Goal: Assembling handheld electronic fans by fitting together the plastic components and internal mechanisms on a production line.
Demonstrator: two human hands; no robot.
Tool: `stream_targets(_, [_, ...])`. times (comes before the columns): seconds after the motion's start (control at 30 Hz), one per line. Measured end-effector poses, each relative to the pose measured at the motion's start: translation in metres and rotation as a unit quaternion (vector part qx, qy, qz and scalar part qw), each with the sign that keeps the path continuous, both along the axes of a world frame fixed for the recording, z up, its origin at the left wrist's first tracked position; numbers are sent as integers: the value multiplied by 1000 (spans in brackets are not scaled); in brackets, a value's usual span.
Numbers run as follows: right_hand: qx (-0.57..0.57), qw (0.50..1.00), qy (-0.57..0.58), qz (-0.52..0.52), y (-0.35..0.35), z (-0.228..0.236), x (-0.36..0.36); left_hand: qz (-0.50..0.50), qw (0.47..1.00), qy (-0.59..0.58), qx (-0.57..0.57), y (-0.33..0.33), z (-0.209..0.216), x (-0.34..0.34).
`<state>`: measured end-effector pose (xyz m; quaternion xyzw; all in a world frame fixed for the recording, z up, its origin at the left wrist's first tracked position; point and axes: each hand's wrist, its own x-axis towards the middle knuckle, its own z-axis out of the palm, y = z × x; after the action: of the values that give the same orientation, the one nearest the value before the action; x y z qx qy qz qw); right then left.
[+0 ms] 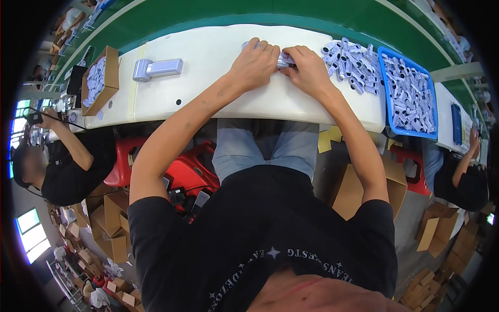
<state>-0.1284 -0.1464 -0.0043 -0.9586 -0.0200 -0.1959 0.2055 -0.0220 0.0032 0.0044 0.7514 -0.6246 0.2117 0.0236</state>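
Both of your hands meet at the far edge of the white bench (208,99), and between them sits a small pale grey part (285,60), resting on the bench top just ahead of your knuckles. Your left hand (254,65) lies curled over its left end, fingers folded down on it so that most of the piece is hidden; your right hand (307,70) pinches its right end between thumb and fingertips. Both hands are closed on the same piece, pressed toward each other. It looks like a light, stiff moulded plastic piece, small enough that your fingers cover most of it, so it will probably slide or twist if you squeeze only one end; hold it by its two ends as you do, with the flat sides under your fingertips. The smooth surface may be slippery, and any thin edge could mark or bend under hard pressure, so a firm but not crushing pinch seems right. Just to your right a loose heap of like pieces (351,65) lies on the bench, and beyond it a blue tray (387,117) holds many more. To your left stand a grey handheld device (156,67) and an open cardboard box (110,70) of small pieces.
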Motion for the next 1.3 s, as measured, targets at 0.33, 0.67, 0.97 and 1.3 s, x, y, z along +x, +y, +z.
stream_targets(0.33, [-55,997,-59,15,-17,-4,11,-19,962,262,-71,-4,26,60])
stream_targets(0.67, [-83,965,19,-248,-136,19,137,313,816,439,-208,-34,-17,244])
stream_targets(0.97, [-183,970,6,-160,-147,39,91,370,637,615,-284,-118,-28,322])
stream_targets(1.3, [-55,969,237,-45,-114,54,1,464,658,542,-240,-187,-23,302])
